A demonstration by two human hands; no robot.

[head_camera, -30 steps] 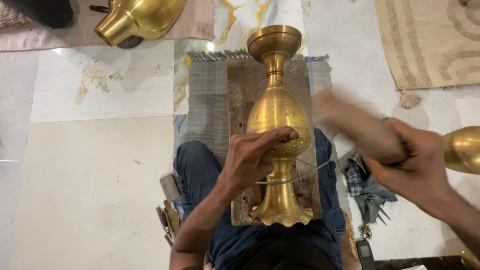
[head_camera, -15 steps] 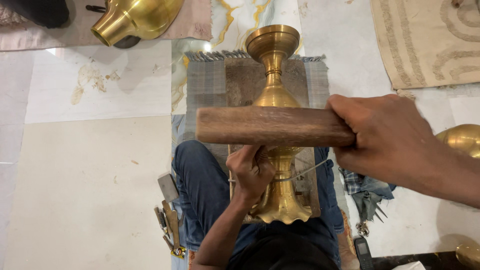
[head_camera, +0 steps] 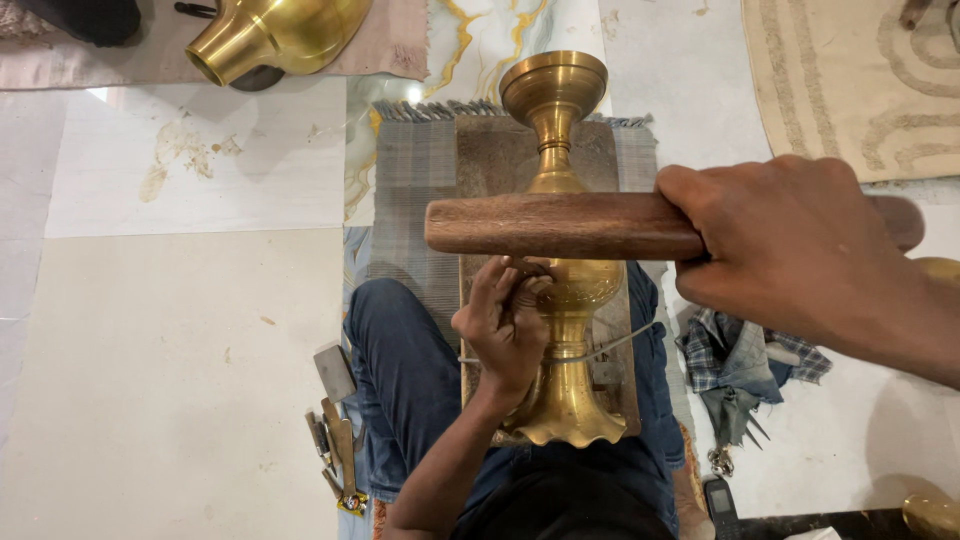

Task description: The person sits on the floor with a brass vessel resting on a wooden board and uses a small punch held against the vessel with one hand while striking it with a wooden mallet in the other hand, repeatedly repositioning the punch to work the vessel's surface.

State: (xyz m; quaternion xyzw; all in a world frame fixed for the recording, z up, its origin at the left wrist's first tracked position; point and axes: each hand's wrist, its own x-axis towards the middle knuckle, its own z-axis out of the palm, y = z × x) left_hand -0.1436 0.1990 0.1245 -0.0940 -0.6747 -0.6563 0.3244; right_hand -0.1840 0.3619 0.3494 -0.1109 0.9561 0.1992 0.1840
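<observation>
1. While the small metal tools point(head_camera: 335, 455) lie loose on the pale floor by the person's left knee, none is in hand; they sit well apart from the work.
2. Left hand point(head_camera: 507, 320) is pressed against the belly of the brass vase point(head_camera: 562, 300), fingers curled as if pinching something small against the metal; whether it grips a punch I cannot tell. The wrist is bent, the forearm rising from the lap.
3. That vase lies lengthwise on a wooden board point(head_camera: 500, 160) over a striped cloth point(head_camera: 410, 200), flared foot toward the body, cup-shaped mouth away, with a wire point(head_camera: 610, 348) crossing its lower stem.
4. Judging from this, a good blow wants the vase pinned firmly and the left fingers kept clear of the strike.
5. Right hand point(head_camera: 800, 250) is clenched around a wooden mallet point(head_camera: 560, 225), held level above the vase, crosswise, the wrist straight.
6. Beside the right thigh lies a checked rag point(head_camera: 745, 360).
</observation>
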